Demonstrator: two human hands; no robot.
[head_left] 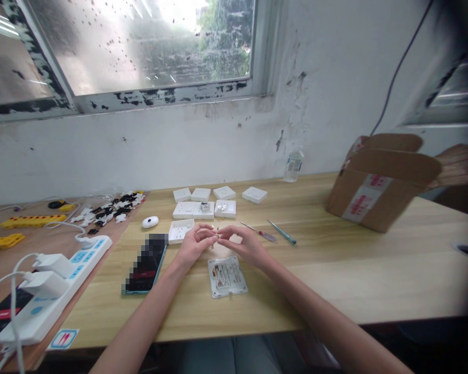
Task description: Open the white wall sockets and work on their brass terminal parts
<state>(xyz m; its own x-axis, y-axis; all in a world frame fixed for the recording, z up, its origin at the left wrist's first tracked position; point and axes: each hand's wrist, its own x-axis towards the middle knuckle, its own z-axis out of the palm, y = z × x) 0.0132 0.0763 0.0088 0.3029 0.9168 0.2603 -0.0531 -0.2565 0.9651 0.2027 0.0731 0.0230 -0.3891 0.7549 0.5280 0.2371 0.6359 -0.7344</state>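
Note:
My left hand [196, 244] and my right hand [245, 244] meet above the table, fingertips pinched together. Between them is a small brass-coloured metal part [218, 235], too small to make out in detail. Just in front of my hands lies a white socket plate [228, 278], its inner side up, with metal strips showing in it. Behind my left hand sits an open white socket housing [179, 231], partly covered by my fingers. Two screwdrivers lie to the right of my right hand: one with a red and clear handle [265, 236], one teal [284, 234].
Several white socket boxes [224, 192] stand in rows at the back. A phone [148, 265] and a white oval case [150, 222] lie left. Farther left are a power strip [62, 291] and black-and-white parts [113, 210]. A cardboard box [378, 187] and a bottle [293, 166] stand right.

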